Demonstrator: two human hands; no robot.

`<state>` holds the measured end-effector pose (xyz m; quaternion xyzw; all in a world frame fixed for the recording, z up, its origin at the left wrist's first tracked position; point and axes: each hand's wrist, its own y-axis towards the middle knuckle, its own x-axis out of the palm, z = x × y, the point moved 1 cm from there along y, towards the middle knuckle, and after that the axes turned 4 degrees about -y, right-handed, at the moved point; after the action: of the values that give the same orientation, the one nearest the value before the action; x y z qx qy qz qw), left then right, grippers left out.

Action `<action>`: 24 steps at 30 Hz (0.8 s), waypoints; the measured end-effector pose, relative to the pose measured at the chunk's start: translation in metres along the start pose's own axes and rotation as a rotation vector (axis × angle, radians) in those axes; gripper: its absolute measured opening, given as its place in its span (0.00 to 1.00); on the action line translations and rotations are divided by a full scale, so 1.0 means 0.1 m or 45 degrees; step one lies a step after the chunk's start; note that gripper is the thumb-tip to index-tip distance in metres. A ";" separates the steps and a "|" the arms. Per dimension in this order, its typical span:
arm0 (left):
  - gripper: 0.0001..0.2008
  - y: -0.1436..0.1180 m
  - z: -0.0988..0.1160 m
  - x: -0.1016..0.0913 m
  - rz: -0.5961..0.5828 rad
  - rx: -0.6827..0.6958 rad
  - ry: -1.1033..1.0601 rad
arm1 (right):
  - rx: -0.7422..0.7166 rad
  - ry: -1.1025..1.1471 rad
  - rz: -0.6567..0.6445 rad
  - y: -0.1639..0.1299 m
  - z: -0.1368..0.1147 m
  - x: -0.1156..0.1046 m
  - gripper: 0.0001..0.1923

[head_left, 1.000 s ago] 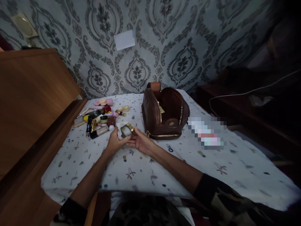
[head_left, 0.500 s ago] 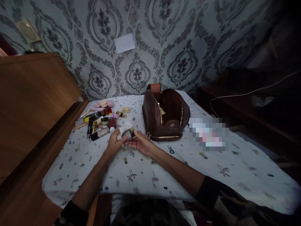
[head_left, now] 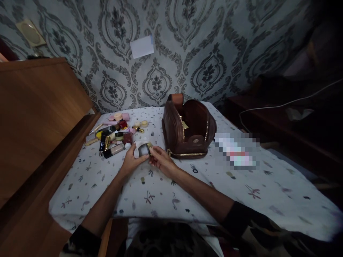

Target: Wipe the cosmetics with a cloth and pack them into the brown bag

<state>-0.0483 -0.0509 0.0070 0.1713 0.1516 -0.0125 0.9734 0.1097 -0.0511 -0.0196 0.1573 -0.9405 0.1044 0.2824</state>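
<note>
Patterned bedsheet [head_left: 166, 192] carries brown bag [head_left: 187, 130], cosmetics pile [head_left: 115, 134].

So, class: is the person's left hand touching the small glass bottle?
Touching. The head view shows the left hand with its fingers wrapped against the small glass bottle, no gap between them.

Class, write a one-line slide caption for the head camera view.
Left hand and right hand hold a small gold-capped glass bottle beside an open brown leather bag.

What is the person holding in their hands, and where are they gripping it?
A small gold-capped jar, held between both hands: the left hand grips its left side together with a white tissue, and the right hand pinches the gold-cap end.
</note>
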 end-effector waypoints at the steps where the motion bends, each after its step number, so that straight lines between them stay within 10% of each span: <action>1: 0.27 0.00 0.02 0.00 0.000 -0.009 -0.027 | -0.016 -0.010 0.033 0.00 0.00 0.00 0.23; 11: 0.32 0.00 -0.11 -0.01 0.066 -0.301 -0.400 | -0.232 -0.203 0.004 0.00 -0.08 -0.04 0.31; 24: 0.33 -0.01 -0.05 0.00 0.049 -0.265 -0.492 | -0.209 -0.394 0.049 -0.02 -0.07 -0.07 0.25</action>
<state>-0.0496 -0.0506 0.0021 0.0674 -0.0405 -0.0107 0.9968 0.1196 -0.0494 -0.0172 0.1299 -0.9810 0.0072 0.1442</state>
